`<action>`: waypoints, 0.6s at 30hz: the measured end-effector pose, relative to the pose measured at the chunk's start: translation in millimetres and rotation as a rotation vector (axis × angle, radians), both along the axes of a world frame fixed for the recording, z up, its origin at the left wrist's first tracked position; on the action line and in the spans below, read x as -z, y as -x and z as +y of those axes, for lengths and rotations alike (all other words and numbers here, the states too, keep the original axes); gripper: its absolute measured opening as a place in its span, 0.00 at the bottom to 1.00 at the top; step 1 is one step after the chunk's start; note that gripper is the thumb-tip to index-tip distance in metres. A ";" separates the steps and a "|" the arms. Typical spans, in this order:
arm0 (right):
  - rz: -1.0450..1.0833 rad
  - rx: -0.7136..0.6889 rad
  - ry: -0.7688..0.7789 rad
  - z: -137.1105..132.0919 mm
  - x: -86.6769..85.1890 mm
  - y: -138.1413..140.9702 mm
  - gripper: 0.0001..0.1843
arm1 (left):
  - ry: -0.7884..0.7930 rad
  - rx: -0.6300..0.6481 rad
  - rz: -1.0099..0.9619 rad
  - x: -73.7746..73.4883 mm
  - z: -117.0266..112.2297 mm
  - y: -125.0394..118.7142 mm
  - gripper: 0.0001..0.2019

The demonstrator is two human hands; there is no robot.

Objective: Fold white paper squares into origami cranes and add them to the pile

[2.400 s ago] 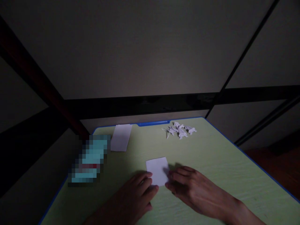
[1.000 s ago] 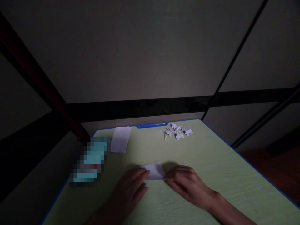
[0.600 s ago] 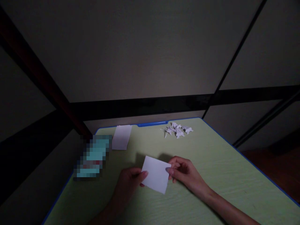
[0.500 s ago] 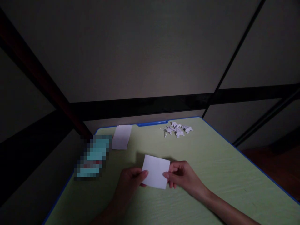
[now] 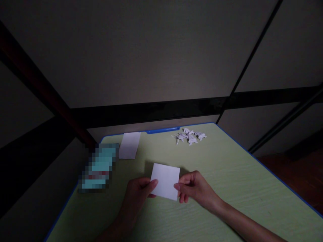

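A small, nearly square piece of white paper (image 5: pixel 165 181) is held up above the table between both hands. My left hand (image 5: pixel 140 190) pinches its left edge, thumb on the face turned to me. On the opposite edge, my right hand (image 5: pixel 193 187) grips the paper the same way, its other fingers curled behind. Several small folded white paper figures (image 5: pixel 191 136) lie in a cluster toward the back right of the table. Farther back on the left rests a white sheet or stack of paper (image 5: pixel 129 145), flat and apart from my hands.
The pale green table (image 5: pixel 227 178) has a blue rim and a blue strip (image 5: pixel 163 130) at its far edge. A blurred teal item (image 5: pixel 101 166) lies along the left edge. Behind the table stand grey panels (image 5: pixel 151 50) with a black band.
Both hands still hold the paper, which sits slightly higher and farther left in view. The table and everything on it shift the same small way, so the camera has moved a little.
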State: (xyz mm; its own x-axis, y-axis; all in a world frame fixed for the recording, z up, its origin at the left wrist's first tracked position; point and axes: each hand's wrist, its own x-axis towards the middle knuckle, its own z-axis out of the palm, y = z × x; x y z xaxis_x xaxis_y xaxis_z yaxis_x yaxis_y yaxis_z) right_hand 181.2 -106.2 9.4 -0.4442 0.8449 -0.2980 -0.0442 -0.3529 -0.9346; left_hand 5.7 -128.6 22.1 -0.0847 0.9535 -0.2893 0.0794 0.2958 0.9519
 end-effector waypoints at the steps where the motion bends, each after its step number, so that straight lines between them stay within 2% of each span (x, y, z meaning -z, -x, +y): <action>1: 0.002 -0.007 -0.004 0.1 0.7 -0.1 0.16 | -0.003 0.005 0.001 0.9 0.2 0.5 0.15; 4: 0.013 -0.024 -0.038 0.8 2.5 -0.5 0.16 | 0.000 0.018 -0.008 2.7 0.4 2.3 0.14; 7: 0.085 0.039 -0.158 1.8 3.5 -2.1 0.14 | 0.003 0.030 -0.023 3.7 0.7 4.1 0.13; 10: 0.136 0.105 -0.321 1.8 3.7 -7.1 0.22 | 0.008 0.075 -0.019 5.6 2.0 5.7 0.13; 12: 0.080 0.035 -0.433 1.1 3.1 -12.7 0.17 | 0.028 0.113 -0.015 7.7 3.6 6.4 0.13; 14: -0.027 -0.111 -0.539 0.7 1.5 -18.8 0.11 | 0.055 0.148 -0.012 9.7 5.5 7.0 0.14; 16: -0.129 -0.238 -0.630 1.2 -1.1 -23.5 0.12 | 0.062 0.177 -0.006 10.9 7.6 7.7 0.14; 18: -0.205 -0.303 -0.711 2.7 -3.6 -25.5 0.12 | 0.063 0.226 -0.003 11.1 10.8 8.1 0.13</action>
